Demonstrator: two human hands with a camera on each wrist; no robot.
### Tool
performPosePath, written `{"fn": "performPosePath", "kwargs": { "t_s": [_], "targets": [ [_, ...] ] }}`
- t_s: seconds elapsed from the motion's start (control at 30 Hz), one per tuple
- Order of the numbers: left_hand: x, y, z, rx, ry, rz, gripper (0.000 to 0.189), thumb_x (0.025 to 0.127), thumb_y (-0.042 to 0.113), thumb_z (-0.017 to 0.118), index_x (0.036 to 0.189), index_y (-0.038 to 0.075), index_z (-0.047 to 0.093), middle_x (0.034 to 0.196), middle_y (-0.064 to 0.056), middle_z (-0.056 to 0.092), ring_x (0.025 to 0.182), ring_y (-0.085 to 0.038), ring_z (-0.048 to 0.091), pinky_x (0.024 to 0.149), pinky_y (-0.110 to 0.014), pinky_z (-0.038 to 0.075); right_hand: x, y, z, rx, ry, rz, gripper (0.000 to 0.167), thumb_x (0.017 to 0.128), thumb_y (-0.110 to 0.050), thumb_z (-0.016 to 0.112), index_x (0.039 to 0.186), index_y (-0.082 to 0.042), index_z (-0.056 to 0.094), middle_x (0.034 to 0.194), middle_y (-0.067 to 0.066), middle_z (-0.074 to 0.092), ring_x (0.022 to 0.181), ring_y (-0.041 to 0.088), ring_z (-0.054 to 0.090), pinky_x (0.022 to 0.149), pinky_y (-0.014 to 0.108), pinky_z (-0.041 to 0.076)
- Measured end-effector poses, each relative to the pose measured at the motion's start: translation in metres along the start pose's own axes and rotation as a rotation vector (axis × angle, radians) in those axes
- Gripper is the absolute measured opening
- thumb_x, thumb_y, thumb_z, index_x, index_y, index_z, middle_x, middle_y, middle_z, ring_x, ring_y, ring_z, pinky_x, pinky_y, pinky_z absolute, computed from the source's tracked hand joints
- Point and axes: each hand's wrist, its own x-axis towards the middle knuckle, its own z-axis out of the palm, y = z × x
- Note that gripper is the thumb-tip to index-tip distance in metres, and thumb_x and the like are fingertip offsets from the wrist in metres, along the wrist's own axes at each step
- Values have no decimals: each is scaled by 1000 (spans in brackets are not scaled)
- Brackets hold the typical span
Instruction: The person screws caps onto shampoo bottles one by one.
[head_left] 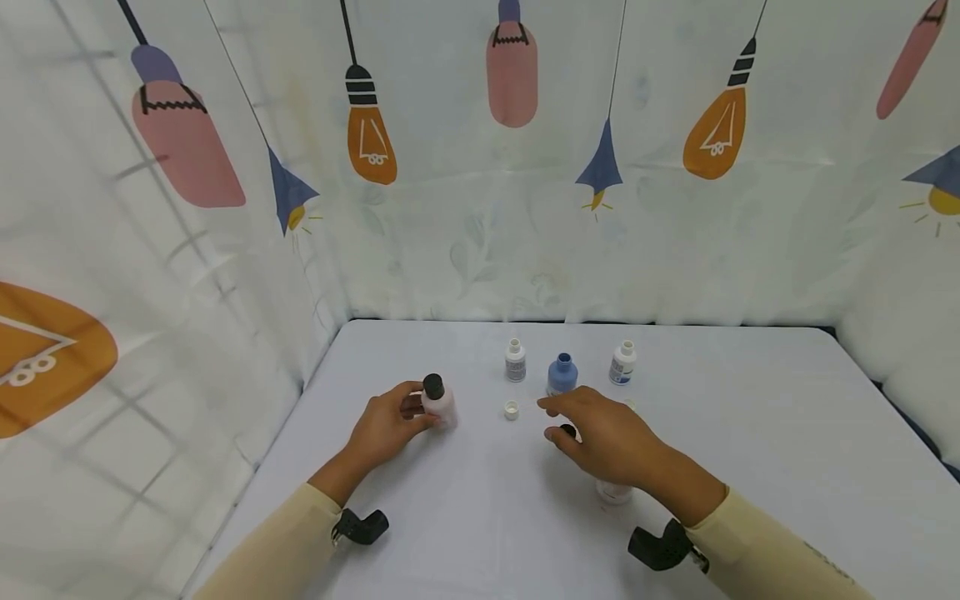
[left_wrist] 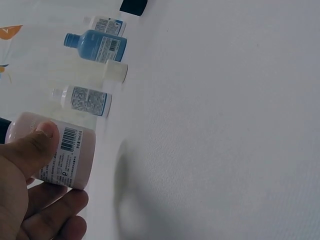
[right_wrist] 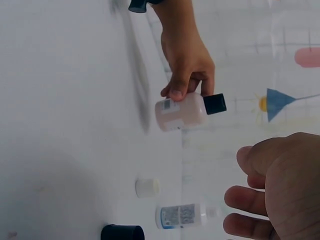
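My left hand (head_left: 382,429) grips a pale pink bottle (head_left: 442,408) with a black cap (head_left: 432,386), thumb on one side and fingers on the other. The left wrist view shows its printed barcode label (left_wrist: 68,145). My right hand (head_left: 611,437) hovers over the table with thumb and fingers spread and nothing held. A loose black cap (right_wrist: 122,232) stands on the table below it. Under the right wrist, another bottle (head_left: 615,493) is mostly hidden. Beyond that hand stands an uncapped blue bottle (head_left: 562,375), its lower part overlapped by the fingers.
Two uncapped white bottles stand at the back, one left (head_left: 515,362) and one right (head_left: 622,363) of the blue bottle. A small white cap (head_left: 512,410) lies between my hands. Printed white curtains (head_left: 480,242) hang behind and beside the white table (head_left: 480,533).
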Motion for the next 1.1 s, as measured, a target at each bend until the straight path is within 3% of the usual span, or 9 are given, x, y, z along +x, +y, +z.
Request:
{"fn": "performPosePath", "kwargs": {
  "t_s": [0.3,0.6,1.1],
  "targets": [
    [7,-8,-6,20,40,-59,61,84,33,87,135,15,61,116,-9,75,107,-21,72,94,-48,53,-7,9,-9,17,10,29,45,96,-34,74,138,-23,65,128,1,65,117,21,64,87,42,57],
    [15,-19,-11,29,77,-67,60,86,30,86,137,11,59,124,-17,70,109,-29,71,88,-47,56,-13,20,-15,16,35,1,42,97,-32,74,137,-20,66,124,2,66,118,25,63,85,45,57],
    [28,-35,-22,11,97,-85,61,88,25,84,139,6,56,130,-23,66,114,-34,68,90,-47,56,-24,31,-20,2,34,51,43,99,-37,71,138,-20,64,132,5,64,122,28,60,89,50,56]
  ]
}}
